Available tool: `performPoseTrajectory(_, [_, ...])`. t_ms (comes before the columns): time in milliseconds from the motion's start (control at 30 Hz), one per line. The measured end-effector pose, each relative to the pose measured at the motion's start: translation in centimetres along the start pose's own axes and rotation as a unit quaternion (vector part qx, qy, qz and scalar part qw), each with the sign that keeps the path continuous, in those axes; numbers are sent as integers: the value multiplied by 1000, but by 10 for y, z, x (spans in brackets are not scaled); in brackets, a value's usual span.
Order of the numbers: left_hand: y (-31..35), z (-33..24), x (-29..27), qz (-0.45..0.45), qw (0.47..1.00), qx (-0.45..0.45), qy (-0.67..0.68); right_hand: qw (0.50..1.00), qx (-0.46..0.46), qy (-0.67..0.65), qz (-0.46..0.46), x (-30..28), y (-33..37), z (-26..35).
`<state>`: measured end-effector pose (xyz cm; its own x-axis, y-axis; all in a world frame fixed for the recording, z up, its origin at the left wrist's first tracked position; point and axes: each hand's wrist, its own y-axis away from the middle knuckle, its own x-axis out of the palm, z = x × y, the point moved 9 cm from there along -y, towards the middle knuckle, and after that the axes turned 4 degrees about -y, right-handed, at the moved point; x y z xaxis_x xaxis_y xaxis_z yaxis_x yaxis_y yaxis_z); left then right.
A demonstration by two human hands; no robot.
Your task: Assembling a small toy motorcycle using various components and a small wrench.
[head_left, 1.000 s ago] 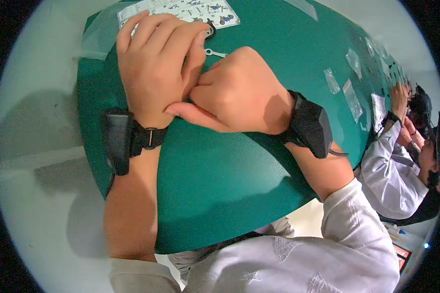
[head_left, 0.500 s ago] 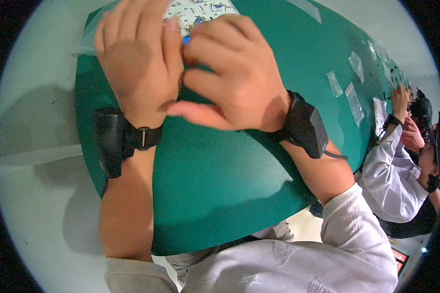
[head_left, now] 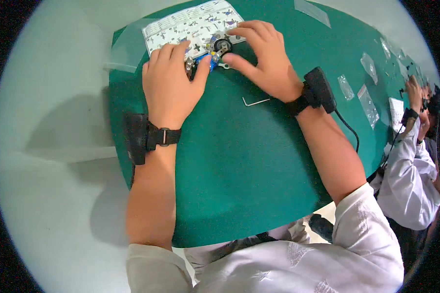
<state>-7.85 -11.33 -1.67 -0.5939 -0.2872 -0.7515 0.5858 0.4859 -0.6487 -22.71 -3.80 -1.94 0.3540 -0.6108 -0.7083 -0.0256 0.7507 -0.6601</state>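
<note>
A small metal-and-plastic model [head_left: 215,56], with blue parts, silver pieces and a black wheel [head_left: 223,46], rests at the lower edge of a printed instruction sheet [head_left: 168,31]. My left hand [head_left: 171,90] is around its left side, thumb against the blue part and fingers beyond it. My right hand [head_left: 271,63] hovers at the wheel's right, thumb and forefinger spread apart with nothing visibly gripped. On the green table, below the right hand, lies an L-shaped hex key [head_left: 255,102].
Clear plastic bags [head_left: 368,106] are scattered along the right of the green table [head_left: 239,171], and another plastic sheet [head_left: 127,53] lies at the upper left. A pale wall borders the left side. A co-worker in a white sleeve [head_left: 408,185] works at the far right.
Both hands were close together, blurred, covering most of the sheet and the model. They have parted, the right hand moving right, and the model and hex key now show.
</note>
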Motion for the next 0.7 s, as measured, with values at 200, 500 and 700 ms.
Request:
performPoseTrajectory(200, [-7, -7, -1, 10, 999, 37, 27, 998, -15, -57, -4, 2, 2, -7])
performPoseTrajectory(500, [-13, -6, 8, 40, 991, 9, 126, 995, 26, -58, 73, 20, 5, -17])
performPoseTrajectory(700, [-12, 4, 5, 21, 988, -8, 150, 996, 29, -64, 53, 19, 5, -19])
